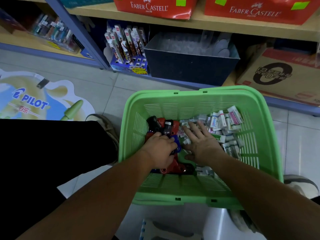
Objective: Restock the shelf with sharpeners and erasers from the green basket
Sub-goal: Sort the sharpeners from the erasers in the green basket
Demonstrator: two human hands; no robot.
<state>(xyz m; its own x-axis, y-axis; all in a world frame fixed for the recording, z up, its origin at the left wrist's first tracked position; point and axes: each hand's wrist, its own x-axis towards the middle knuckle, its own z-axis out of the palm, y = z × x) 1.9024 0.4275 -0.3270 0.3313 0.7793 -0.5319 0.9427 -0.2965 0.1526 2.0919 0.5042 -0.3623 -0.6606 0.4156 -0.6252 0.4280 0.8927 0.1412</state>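
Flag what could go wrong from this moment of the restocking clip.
1. The left hand grips into the tangled pile of sharpeners. Lifting one may drag its neighbours up and tip them over the wall of the green basket.
2. The right hand lies flat on the loose erasers. A hasty scoop could spill small packs onto the floor tiles.

Pale tiled floor (107, 87), blue-framed wooden shelf (216, 23), floor sticker (34, 101), dim light
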